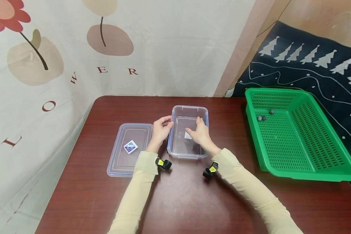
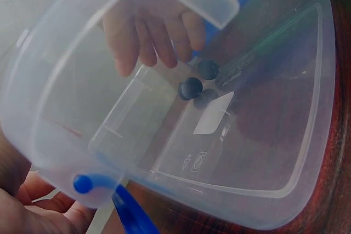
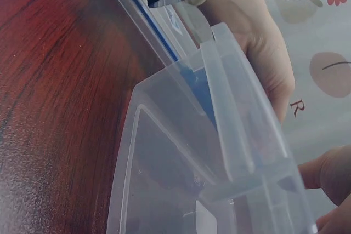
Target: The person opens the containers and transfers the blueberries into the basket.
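A clear plastic food container point(image 1: 181, 148) stands uncovered on the table. My left hand point(image 1: 161, 130) is beside its left wall, fingers loosely bent; in the left wrist view these fingers point(image 2: 55, 206) lie outside the container, near a blue clip point(image 2: 131, 212). Over the container's right side is my right hand point(image 1: 200, 133). Its fingers point(image 2: 159, 36) point downward, spread a little, seen through the clear wall. Just below those fingertips, two small dark balls point(image 2: 190, 89) show in the container, clear of the hand; the head view does not show them.
The container's lid point(image 1: 128, 162), with a blue-and-white sticker, lies flat at the left. A green slotted basket point(image 1: 295, 143) at the right holds several small dark balls point(image 1: 263, 118). Patterned cloths point(image 1: 169, 58) hang behind the table point(image 1: 187, 195).
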The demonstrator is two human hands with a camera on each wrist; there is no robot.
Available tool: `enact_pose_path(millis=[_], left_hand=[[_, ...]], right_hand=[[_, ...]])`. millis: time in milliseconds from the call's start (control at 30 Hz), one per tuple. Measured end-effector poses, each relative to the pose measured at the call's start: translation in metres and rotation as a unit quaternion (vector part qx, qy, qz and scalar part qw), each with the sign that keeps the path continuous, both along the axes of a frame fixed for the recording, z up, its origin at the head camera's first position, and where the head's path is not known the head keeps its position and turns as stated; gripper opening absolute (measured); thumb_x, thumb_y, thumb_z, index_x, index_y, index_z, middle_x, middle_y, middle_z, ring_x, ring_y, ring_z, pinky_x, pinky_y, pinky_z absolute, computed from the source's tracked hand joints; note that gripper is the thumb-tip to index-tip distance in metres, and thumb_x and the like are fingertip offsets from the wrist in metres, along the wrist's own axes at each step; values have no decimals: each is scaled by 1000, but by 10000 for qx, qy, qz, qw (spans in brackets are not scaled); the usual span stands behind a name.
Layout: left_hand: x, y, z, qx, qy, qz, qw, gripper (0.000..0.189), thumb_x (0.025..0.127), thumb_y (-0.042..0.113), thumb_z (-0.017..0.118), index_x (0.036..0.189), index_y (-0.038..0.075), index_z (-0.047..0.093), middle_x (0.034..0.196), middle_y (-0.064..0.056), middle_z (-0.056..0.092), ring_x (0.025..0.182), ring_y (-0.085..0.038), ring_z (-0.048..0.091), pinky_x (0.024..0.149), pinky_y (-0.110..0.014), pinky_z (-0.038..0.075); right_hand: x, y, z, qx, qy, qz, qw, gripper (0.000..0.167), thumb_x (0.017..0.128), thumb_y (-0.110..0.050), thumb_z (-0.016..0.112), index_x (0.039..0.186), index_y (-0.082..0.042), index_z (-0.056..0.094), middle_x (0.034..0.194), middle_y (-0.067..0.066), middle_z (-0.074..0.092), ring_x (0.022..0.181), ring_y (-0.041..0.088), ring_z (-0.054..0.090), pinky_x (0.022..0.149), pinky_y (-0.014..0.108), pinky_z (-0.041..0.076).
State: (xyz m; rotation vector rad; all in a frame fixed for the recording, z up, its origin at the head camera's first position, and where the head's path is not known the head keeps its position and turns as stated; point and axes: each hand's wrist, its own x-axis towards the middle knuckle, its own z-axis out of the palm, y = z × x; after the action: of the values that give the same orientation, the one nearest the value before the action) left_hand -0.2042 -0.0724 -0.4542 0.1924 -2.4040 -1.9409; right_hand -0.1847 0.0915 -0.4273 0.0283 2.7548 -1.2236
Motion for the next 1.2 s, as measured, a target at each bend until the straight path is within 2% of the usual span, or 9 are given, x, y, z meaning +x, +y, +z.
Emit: enact_pose_path(millis=[333, 567, 900, 1067, 1200], left_hand=[[0, -1, 0, -27, -39, -8, 10000, 30, 86, 1, 62, 116, -3, 63, 108, -20, 65, 96, -28, 62, 83, -33, 51], [1, 0, 0, 0, -5, 2, 10000, 30, 86, 0, 62, 116, -4, 63, 109, -21, 65, 96, -28, 62, 83, -32, 51], [1, 0, 1, 32, 0, -12, 10000, 30, 86, -1, 62, 116, -5, 62, 110, -22, 64, 97, -29, 61, 85, -33, 51], [2, 0, 2, 35, 31, 4, 10000, 30, 86, -1, 62, 115, -5, 63, 109, -22, 64, 96, -29, 61, 84, -33, 51], [2, 1, 2, 53, 60, 15, 10000, 29, 86, -1, 62, 114, -5, 63, 109, -22, 65, 95, -29, 62, 84, -33, 51]], right_hand=[[-6, -6, -6, -90, -245, -268, 9993, 83, 86, -21, 63, 141, 16, 14, 148, 34, 13, 137, 42, 14, 113, 43, 15], [-5, -10, -6, -396, -366, -544, 9971, 85, 86, -22, 63, 142, 16, 11, 149, 32, 10, 138, 42, 9, 114, 42, 12], [-9, -7, -6, -446, -411, -599, 9964, 82, 86, -23, 64, 142, 14, 16, 146, 31, 24, 136, 38, 24, 112, 40, 21], [-10, -7, -6, -617, -292, -728, 9950, 77, 86, -21, 63, 142, 12, 22, 143, 30, 31, 133, 38, 29, 111, 40, 23], [-12, -7, -8, -735, -82, -801, 9940, 72, 85, -19, 62, 140, 13, 27, 135, 30, 40, 126, 38, 39, 107, 41, 31]])
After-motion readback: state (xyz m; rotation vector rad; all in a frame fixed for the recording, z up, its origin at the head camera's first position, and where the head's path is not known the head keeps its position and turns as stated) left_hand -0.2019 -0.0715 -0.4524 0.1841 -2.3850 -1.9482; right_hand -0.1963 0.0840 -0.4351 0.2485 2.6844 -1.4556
